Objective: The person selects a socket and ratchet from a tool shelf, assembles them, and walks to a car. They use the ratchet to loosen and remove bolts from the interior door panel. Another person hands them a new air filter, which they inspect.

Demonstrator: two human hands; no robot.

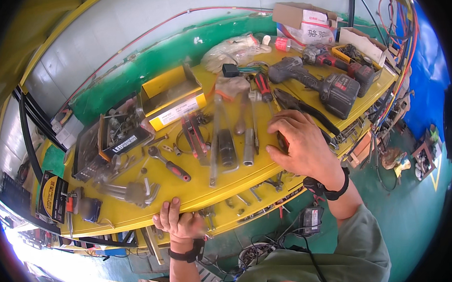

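Note:
My right hand (304, 143) is over the right part of the yellow shelf (198, 200), its fingers curled around a dark, partly orange piece that they mostly hide. Just behind it lie black-handled pliers (318, 118) and a red-and-black screwdriver (263, 87). To its left a metal socket (248, 147) and a dark cylindrical tool (227, 148) rest side by side. My left hand (175, 220) lies on the shelf's front edge, fingers resting on it and slightly blurred. Nearest to it are hex keys (150, 192) and a red-and-black ratchet (169, 164).
Two cordless power tools, a grey impact wrench (314, 84) and a red-and-black one (341, 65), lie at the back right. A yellow box (176, 105) and a box of hardware (122, 133) stand at left. A cardboard box (306, 24) is behind. A lower shelf (249, 210) holds wrenches.

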